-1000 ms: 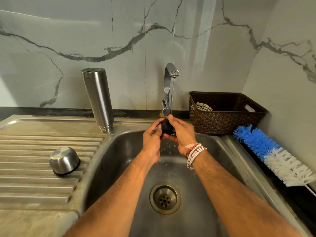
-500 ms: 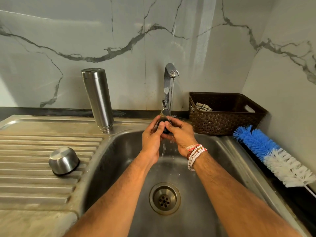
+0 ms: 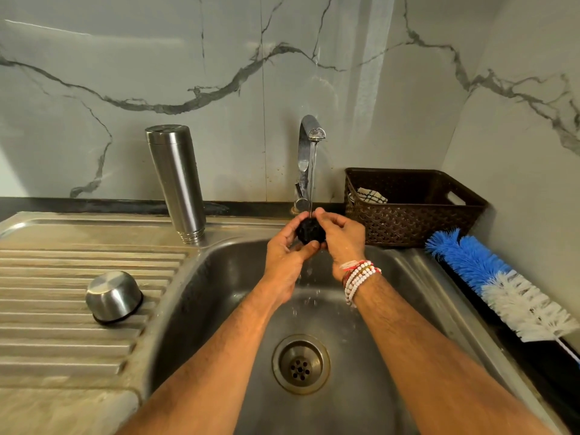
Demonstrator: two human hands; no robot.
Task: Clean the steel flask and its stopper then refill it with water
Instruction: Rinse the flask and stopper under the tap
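Left hand (image 3: 287,249) and right hand (image 3: 342,238) cup the black stopper (image 3: 310,232) between them, fingers curled round it. Tap (image 3: 309,142) water falls on it.

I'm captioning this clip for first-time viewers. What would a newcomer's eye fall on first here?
At the centre, the left hand and right hand hold a black stopper under the running tap. Left of the tap, the steel flask stands mouth-down at the back of the drainboard. A blue-and-white bottle brush lies at the far right.
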